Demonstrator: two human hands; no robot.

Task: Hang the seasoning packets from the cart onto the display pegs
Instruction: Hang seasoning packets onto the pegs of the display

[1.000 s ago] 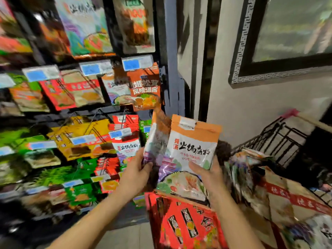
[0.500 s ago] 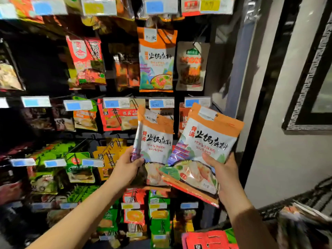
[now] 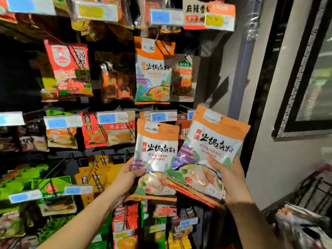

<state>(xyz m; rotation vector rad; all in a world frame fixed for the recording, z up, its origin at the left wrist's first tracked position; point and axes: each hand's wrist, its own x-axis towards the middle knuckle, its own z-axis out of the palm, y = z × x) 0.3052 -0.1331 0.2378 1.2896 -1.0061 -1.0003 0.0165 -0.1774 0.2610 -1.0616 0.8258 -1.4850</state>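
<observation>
Left hand (image 3: 125, 182) grips a single packet (image 3: 156, 146) by its lower left edge, thumb across the front. Right hand (image 3: 231, 184) clamps a fanned stack of packets (image 3: 210, 146) from below, tops leaning toward 1 o'clock. Both are held up before the display, touching no hook. A matching hanging packet (image 3: 153, 69) sits at 12 o'clock from my single one, under a price tag (image 3: 166, 17). That is likely the home row, though the peg itself is lost in the dark. Cart (image 3: 312, 191) at 4 o'clock. Plan: feed the single packet first. Square its orange header, find the hang hole, pass under the tag and slide straight back without creasing. Keep the stack off at 3 o'clock, clear of its neighbours.
</observation>
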